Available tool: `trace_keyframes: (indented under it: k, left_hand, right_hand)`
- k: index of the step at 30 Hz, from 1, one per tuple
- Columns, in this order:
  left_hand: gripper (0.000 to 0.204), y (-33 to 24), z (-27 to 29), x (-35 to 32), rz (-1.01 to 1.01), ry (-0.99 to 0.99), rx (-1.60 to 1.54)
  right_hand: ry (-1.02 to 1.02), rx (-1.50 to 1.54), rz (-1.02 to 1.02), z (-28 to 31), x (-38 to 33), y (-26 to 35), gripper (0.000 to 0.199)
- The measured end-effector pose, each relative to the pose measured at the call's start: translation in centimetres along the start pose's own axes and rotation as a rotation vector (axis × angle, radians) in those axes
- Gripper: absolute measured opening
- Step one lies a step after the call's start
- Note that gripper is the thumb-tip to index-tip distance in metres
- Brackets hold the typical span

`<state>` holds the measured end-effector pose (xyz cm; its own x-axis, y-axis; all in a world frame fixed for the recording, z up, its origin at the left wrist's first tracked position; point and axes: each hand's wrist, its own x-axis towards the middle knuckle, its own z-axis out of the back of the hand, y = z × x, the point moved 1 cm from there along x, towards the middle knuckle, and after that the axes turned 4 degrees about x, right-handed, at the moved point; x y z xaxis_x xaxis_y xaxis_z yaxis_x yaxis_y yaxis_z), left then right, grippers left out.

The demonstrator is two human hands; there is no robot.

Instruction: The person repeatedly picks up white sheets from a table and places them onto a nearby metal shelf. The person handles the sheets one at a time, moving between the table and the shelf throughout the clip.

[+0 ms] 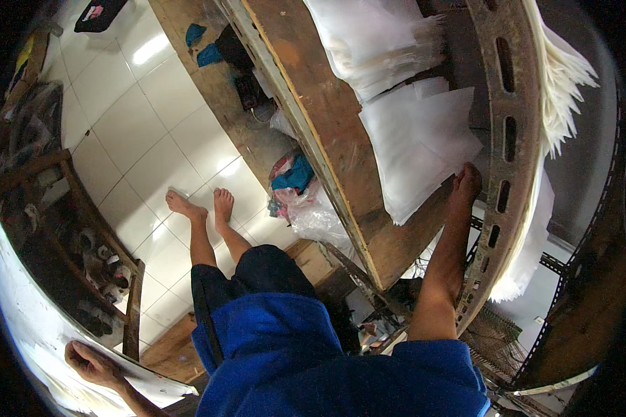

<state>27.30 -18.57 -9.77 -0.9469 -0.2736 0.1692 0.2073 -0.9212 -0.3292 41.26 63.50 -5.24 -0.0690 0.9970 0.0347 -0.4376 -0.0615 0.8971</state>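
Piled white sheets (414,146) and slotted metal framing (508,104) at two o'clock, and a cluttered rack (133,309) at eight, are suggesting a workshop or storeroom.

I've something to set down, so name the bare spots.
The wooden shelf is bare between the white sheets and its near end, and along its left edge. Floor tiles lie open between the feet and wooden rack. It is crowded around the clear plastic and blue cloth.
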Motion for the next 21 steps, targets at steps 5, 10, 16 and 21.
trace_keyframes:
  k: [5, 10, 16, 21]
  left_hand:
    - [0.025, -0.9, 0.3, 0.1, 0.028, -0.006, 0.113]
    - [0.026, -0.9, 0.6, 0.3, -0.022, -0.016, 0.101]
    - [0.025, -1.4, 0.3, -0.5, -0.024, -0.025, -0.035]
    - [0.022, -1.8, 0.2, -0.1, 0.002, 0.009, -0.048]
  right_hand:
    - [0.098, -0.224, -0.001, 3.9, 7.6, -4.5, 0.016]
    - [0.185, -0.38, -0.07, 6.0, 11.8, -6.6, 0.021]
    - [-0.021, -0.54, -0.02, 3.1, 9.2, -5.0, 0.039]
    - [-0.084, -0.963, 0.442, 0.2, 0.1, -0.7, 0.039]
